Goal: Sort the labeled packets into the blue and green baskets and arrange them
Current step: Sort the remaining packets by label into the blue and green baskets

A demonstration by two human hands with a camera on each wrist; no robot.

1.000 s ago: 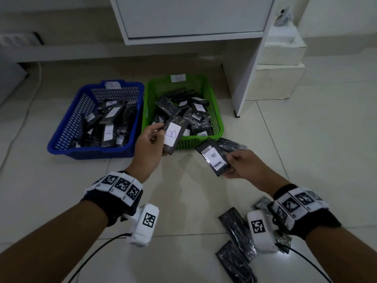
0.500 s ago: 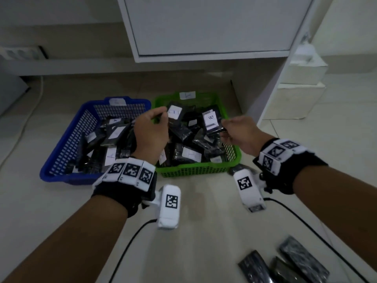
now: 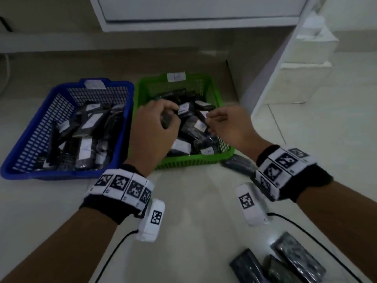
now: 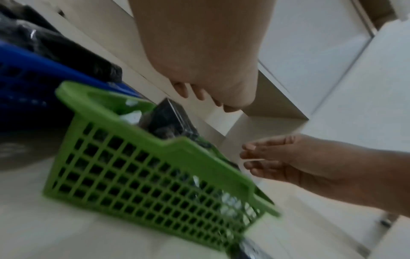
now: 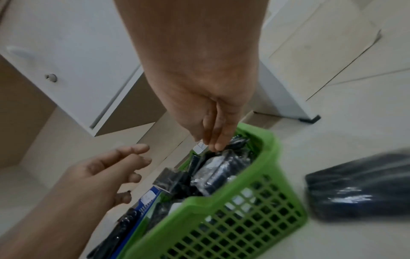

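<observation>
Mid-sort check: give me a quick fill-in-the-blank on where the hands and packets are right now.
1. Both hands, left hand and right hand, are over the ___ plastic basket.
2. The blue plastic basket sits to the ___ of it.
3. Unsorted black packets lie on the tiled ___.

Missing: green; left; floor

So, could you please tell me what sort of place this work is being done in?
Probably an ordinary indoor room, worked on the floor: pale floor tiles, a white cabinet standing behind the baskets, and white boxes stacked beside it.
</observation>
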